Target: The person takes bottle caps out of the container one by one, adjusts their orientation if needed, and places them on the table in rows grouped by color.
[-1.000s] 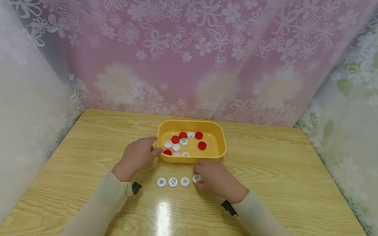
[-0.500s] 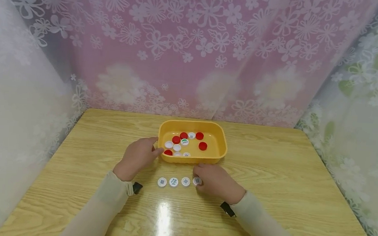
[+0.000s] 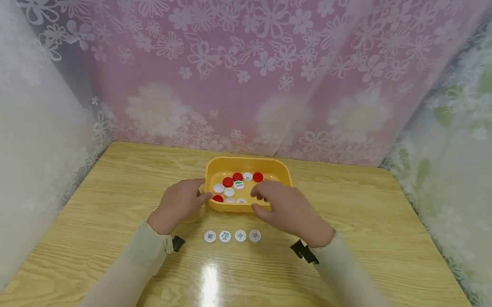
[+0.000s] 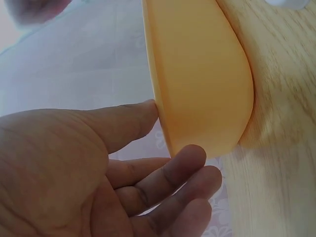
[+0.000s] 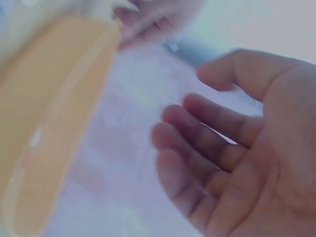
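My left hand [image 3: 179,205] holds the left end of a yellow plastic bin [image 3: 233,208]. In the left wrist view its thumb [image 4: 133,123] touches the rim, with the other fingers loosely bent beside the wall. My right hand [image 3: 291,208] hovers over the bin's front right part, fingers loosely bent and holding nothing. Inside the bin lie several red bottle caps [image 3: 228,182] and white bottle caps [image 3: 219,188]; the right hand hides part of the inside. Several white caps with printed tops, one of them a rightmost cap [image 3: 255,236], form a row on the table before the bin.
The wood-grain table [image 3: 353,213] extends on both sides of the bin. A pink floral curtain [image 3: 242,77] hangs behind it, with pale sheets on the left and right. Light reflects off the table [image 3: 211,289] near the front.
My right hand has let go of the rightmost white cap, which now lies at the row's end. The hand has risen over the bin and its fingers have spread. The left hand stays put.
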`<state>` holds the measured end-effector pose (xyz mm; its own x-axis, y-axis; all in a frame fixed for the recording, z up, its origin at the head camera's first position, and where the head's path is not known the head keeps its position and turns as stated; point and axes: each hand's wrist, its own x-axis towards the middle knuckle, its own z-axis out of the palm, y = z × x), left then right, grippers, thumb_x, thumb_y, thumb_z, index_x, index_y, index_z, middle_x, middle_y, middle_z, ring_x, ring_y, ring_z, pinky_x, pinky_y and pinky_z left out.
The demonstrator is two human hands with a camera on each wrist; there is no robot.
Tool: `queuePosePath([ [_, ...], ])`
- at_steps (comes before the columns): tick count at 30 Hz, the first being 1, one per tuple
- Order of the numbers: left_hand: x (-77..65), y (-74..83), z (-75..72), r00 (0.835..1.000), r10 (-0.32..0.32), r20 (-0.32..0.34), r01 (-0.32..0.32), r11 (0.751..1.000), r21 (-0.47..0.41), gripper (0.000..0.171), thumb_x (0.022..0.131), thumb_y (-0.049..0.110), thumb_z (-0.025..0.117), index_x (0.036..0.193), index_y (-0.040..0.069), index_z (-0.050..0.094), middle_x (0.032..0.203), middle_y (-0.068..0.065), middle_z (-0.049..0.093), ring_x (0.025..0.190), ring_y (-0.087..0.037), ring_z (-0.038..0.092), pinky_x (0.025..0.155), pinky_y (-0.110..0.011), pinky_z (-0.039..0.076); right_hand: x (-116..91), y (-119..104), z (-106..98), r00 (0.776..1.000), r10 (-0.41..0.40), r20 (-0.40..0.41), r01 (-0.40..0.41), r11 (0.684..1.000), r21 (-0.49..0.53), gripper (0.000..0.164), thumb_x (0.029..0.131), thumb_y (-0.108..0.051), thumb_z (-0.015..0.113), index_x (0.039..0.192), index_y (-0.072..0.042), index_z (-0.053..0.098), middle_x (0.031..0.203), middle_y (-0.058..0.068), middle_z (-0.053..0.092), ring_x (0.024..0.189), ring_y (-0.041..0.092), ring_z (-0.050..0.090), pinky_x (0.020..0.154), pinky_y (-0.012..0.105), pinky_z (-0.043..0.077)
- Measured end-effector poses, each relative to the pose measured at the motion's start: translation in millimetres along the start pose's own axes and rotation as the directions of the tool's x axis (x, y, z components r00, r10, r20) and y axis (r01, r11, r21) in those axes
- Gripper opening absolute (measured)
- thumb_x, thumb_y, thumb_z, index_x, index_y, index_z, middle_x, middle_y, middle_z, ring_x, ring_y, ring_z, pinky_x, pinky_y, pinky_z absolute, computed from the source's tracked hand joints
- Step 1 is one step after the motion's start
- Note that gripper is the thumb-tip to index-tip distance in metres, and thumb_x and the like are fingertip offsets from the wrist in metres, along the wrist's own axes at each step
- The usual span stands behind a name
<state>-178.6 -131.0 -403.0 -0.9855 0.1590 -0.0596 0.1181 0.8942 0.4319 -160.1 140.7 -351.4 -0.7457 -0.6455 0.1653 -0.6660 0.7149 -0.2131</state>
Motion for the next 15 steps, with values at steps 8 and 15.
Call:
queuePosePath([
  [8, 0.2, -1.3, 0.9, 1.0, 0.018, -0.012, -0.018, 1.0, -0.02, 0.057, 0.1, 0.035, 0.07, 0.144, 0.001, 0.058, 0.077, 0.001, 0.064, 0.063, -0.016, 0.055, 0.058, -0.029, 0.044, 50.5, 10.4, -34.9, 1.0, 0.028, 0.007, -0.028, 0.996, 0.08, 0.026, 0.098, -0.022, 0.07, 0.121, -0.009, 0.067, 0.114, 0.004, 0.068, 0.099, 0.021, 0.064, 0.088, 0.038, 0.056],
  [15, -0.1, -1.2, 0.1, 1.0, 0.011, -0.01, -0.011, 1.0, -0.024, 0.055, 0.1, 0.035, 0.07, 0.142, 0.001, 0.06, 0.085, -0.002, 0.068, 0.066, -0.017, 0.057, 0.061, -0.03, 0.048, 94.6, 18.6, -24.7, 0.985, 0.03, 0.167, -0.005, 0.989, -0.147, 0.045, 0.097, -0.043, 0.073, 0.13, -0.013, 0.065, 0.123, 0.003, 0.066, 0.101, 0.022, 0.066, 0.091, 0.038, 0.057],
])
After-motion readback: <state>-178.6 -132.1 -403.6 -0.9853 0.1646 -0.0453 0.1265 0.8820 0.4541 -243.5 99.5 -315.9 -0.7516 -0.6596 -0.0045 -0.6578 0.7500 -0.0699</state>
